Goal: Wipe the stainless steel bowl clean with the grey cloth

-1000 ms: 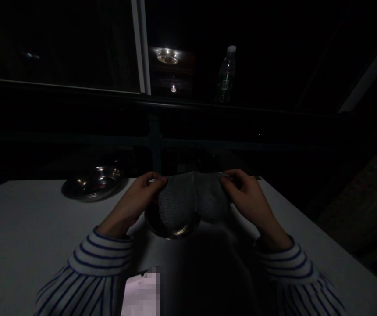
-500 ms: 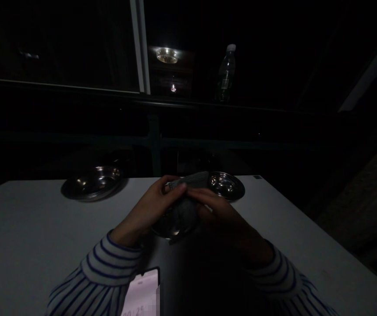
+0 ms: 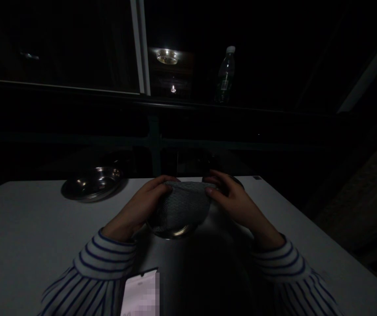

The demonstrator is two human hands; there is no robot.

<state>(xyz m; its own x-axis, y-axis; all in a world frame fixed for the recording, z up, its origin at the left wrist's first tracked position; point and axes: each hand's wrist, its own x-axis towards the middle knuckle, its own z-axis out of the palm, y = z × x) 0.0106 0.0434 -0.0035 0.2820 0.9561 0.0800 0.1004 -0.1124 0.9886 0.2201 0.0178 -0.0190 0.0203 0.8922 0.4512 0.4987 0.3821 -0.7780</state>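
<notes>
A grey cloth (image 3: 186, 206) with a mesh-like texture is stretched between my two hands, folded along its top edge. My left hand (image 3: 145, 202) pinches its upper left corner, thumb in front and fingers behind. At the upper right, the thumb and fingers of my right hand (image 3: 236, 202) close on the other end. Below the cloth stands a shiny metal bowl (image 3: 175, 234); only its front rim shows, as the cloth hides the rest.
A shiny metal basin (image 3: 91, 184) sits at the back left of the white table (image 3: 37, 237). Another metal bowl (image 3: 237, 180) is mostly hidden behind my right hand. A lit phone (image 3: 139, 292) lies near the front. Beyond the table, a plastic bottle (image 3: 226, 77) stands on a dark ledge.
My hands came together, bunching or folding the cloth, then moved apart again. The cloth now spans a narrower width than at first. The bowls and phone have stayed put.
</notes>
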